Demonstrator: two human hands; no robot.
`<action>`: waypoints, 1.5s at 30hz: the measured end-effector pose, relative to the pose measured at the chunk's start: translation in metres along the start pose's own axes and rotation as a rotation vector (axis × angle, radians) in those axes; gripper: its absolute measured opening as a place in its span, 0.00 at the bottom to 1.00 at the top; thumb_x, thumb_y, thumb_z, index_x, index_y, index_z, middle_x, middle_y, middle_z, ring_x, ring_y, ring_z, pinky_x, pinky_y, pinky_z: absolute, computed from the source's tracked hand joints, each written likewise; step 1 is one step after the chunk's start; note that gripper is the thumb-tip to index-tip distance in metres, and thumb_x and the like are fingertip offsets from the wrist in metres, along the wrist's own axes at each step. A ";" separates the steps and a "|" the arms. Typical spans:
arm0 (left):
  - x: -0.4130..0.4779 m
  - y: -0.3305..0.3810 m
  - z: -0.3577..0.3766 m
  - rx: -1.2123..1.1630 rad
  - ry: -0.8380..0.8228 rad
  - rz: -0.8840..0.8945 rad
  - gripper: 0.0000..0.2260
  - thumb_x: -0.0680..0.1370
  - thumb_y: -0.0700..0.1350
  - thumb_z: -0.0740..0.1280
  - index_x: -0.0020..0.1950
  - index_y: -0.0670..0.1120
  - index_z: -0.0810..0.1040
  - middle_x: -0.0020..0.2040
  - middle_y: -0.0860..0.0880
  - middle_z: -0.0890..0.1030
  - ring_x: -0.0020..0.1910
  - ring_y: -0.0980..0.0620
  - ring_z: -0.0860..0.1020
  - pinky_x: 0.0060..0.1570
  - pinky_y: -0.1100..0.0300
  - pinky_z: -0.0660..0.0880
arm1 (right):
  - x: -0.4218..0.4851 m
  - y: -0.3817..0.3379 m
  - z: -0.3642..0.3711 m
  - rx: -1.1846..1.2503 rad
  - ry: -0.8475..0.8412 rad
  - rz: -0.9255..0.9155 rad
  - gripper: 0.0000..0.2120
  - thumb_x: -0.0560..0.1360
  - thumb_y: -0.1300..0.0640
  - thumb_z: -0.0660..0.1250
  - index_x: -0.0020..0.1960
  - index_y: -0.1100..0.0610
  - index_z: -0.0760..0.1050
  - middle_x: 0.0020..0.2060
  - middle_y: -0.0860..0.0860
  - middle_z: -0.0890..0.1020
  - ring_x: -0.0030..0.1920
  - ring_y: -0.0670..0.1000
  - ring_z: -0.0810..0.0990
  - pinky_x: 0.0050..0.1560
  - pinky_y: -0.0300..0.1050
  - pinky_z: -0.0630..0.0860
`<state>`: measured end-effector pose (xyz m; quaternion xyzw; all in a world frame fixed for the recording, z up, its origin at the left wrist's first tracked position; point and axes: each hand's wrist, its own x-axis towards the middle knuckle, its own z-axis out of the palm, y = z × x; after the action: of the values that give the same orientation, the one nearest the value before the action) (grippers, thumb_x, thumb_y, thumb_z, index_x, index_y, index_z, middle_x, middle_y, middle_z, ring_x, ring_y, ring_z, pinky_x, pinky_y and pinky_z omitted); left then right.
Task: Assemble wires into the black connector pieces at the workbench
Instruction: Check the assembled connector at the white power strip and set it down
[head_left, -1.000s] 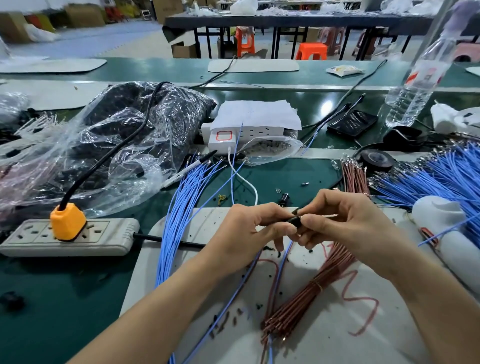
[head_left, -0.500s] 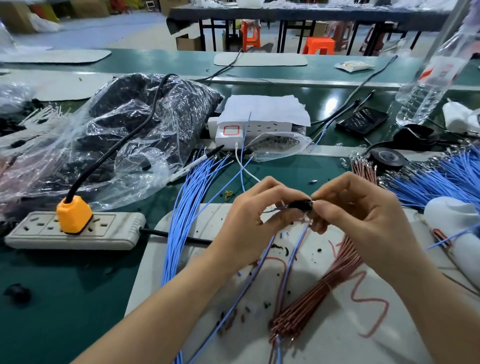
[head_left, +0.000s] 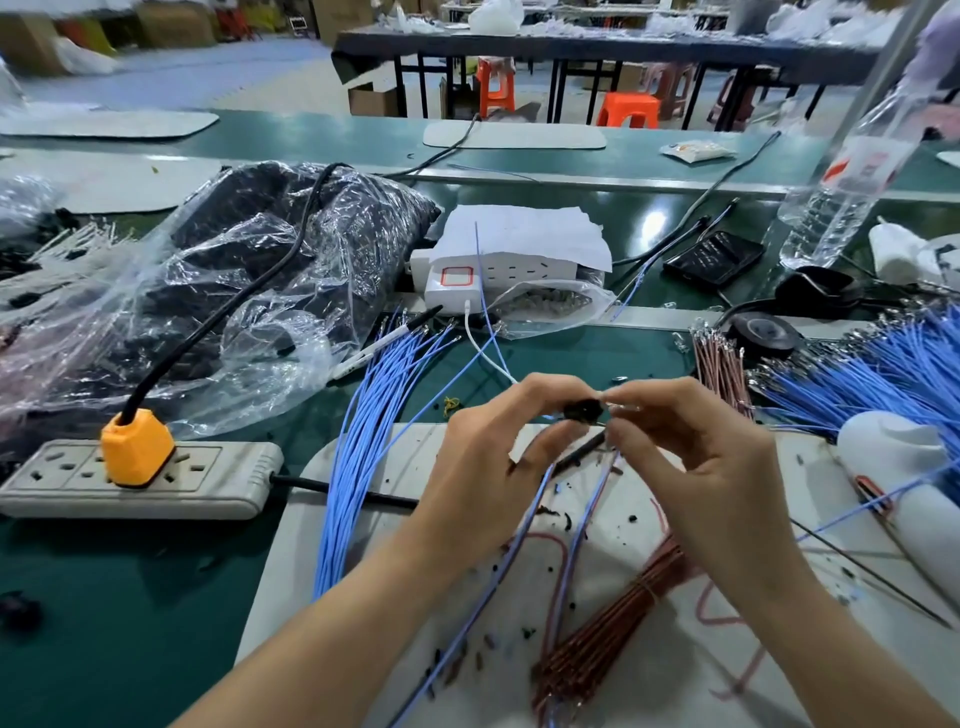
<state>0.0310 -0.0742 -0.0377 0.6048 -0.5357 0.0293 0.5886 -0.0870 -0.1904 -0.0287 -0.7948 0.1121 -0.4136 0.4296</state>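
At the centre of the frame the left hand (head_left: 493, 467) and right hand (head_left: 691, 467) meet above the pale grey work mat (head_left: 283, 587). Both pinch a small black plastic connector piece (head_left: 584, 409) between thumb and fingertips. Two thin blue wires (head_left: 573, 551) hang from it toward the lower middle. A loose bundle of light-blue wires (head_left: 358, 441) lies left of the hands on the green bench (head_left: 104, 597). A tied bundle of copper-brown wires (head_left: 618, 618) lies below the right hand.
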 end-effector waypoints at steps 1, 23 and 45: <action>0.000 0.001 0.000 -0.007 -0.005 0.024 0.09 0.76 0.36 0.68 0.55 0.44 0.77 0.52 0.50 0.81 0.52 0.58 0.80 0.54 0.65 0.74 | -0.001 0.000 0.002 -0.002 0.001 -0.015 0.14 0.72 0.62 0.73 0.50 0.44 0.78 0.43 0.46 0.83 0.43 0.47 0.83 0.47 0.38 0.79; -0.001 0.010 -0.001 0.033 0.011 0.150 0.06 0.75 0.40 0.70 0.52 0.45 0.79 0.45 0.53 0.82 0.42 0.59 0.77 0.41 0.66 0.72 | -0.007 0.004 0.009 -0.169 -0.031 -0.189 0.06 0.69 0.68 0.69 0.45 0.62 0.82 0.34 0.51 0.79 0.35 0.45 0.78 0.39 0.35 0.75; -0.002 0.018 0.007 0.019 0.043 0.127 0.07 0.74 0.35 0.69 0.51 0.37 0.81 0.46 0.47 0.76 0.44 0.58 0.77 0.49 0.67 0.73 | -0.010 0.001 0.010 -0.088 0.062 -0.247 0.10 0.71 0.65 0.70 0.48 0.52 0.79 0.38 0.50 0.80 0.38 0.46 0.78 0.41 0.37 0.74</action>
<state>0.0134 -0.0735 -0.0290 0.5744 -0.5599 0.0848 0.5910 -0.0857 -0.1793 -0.0384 -0.8076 0.0446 -0.4823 0.3364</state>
